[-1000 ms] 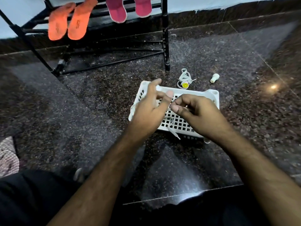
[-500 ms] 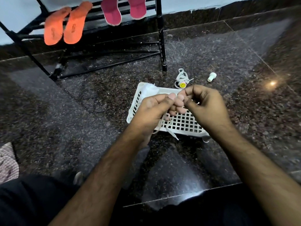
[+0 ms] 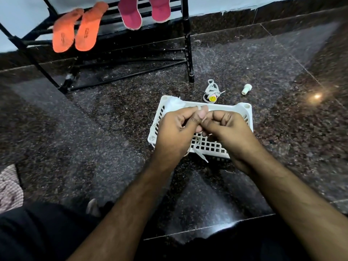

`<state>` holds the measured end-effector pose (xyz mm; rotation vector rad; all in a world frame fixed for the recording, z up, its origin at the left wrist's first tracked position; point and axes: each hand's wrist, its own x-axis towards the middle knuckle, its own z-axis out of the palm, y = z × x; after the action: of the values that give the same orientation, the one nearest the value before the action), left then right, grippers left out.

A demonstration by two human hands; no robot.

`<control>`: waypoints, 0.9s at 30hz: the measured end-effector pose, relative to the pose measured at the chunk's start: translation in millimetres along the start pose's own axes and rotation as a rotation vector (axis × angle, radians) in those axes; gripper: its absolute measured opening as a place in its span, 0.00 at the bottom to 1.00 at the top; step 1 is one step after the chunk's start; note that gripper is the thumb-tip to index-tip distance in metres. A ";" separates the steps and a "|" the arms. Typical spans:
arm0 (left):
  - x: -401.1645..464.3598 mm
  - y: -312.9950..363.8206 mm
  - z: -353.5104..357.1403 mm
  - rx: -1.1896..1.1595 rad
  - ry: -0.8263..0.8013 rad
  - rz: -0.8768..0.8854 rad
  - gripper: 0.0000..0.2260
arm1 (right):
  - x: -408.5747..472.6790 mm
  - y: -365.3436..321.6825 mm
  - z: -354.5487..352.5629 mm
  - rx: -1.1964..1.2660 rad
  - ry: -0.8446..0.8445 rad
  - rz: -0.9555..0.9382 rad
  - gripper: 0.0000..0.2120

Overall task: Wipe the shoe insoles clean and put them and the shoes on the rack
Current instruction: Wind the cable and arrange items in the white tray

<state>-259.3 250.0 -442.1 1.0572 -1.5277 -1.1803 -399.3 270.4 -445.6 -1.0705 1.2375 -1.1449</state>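
1. Head view, hands. Left hand [image 3: 175, 129] and right hand [image 3: 226, 129] meet knuckle to knuckle above the white basket [image 3: 246, 112]. Both have fingers curled in, pinching a white shoelace [image 3: 199, 149]; a loop shows over the left forefinger, and a flat tail hangs below toward the basket's near edge.

2. Head view, task items. Orange insoles [image 3: 75, 32], a pair, lie side by side on the black rack [image 3: 186, 40], toes overhanging the front rail. Pink insoles [image 3: 131, 16], also a pair, sit to their right on the same tier. No shoes visible in frame.

3. Handling, judged. Insoles look thin, foam-backed and fabric-faced: light, floppy, not fragile. Best taken at heel or mid-arch, pinched across the width; held by a toe they would likely droop. The fuzzy top face should give good friction, less if damp.

4. Lace, judged. Flat woven tape, limp, near weightless; needs a fingertip pinch, slips through a loose hold.

5. Materials, other. Basket is rigid moulded plastic with a square-grid floor and slotted walls; crumpled white tissue [image 3: 175, 103] in its far-left corner. Rack is thin painted metal tube. Floor [image 3: 94, 119] is polished dark speckled granite, glossy, likely slick. A second bundled lace with smiley tag [image 3: 211, 93] and a small white cap [image 3: 245, 89] lie beyond the basket.
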 end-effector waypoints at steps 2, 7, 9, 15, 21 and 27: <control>0.5 -1.6 -2.6 -0.093 0.038 -0.045 0.10 | -2.3 -2.9 2.7 0.009 0.004 0.002 0.09; 2.2 3.1 -6.4 -0.397 0.078 -0.204 0.12 | -8.4 7.2 18.8 -0.178 0.032 -0.008 0.16; 2.9 9.1 -5.3 -0.418 0.086 -0.201 0.11 | -11.9 12.2 27.3 -0.150 -0.152 0.036 0.17; 8.8 13.4 -19.3 -0.456 0.227 -0.260 0.12 | -11.5 7.8 21.9 -0.177 -0.366 0.066 0.15; 5.8 17.5 -12.4 -0.464 0.068 -0.286 0.14 | 1.2 -2.2 -7.2 -0.081 -0.193 0.241 0.16; 5.8 16.7 -12.7 -0.473 0.014 -0.244 0.15 | 1.7 -5.4 -4.3 0.000 -0.096 0.175 0.17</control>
<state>-249.8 244.8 -423.2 0.9382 -1.0482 -1.6014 -403.9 268.1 -440.6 -0.9851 1.2298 -0.9495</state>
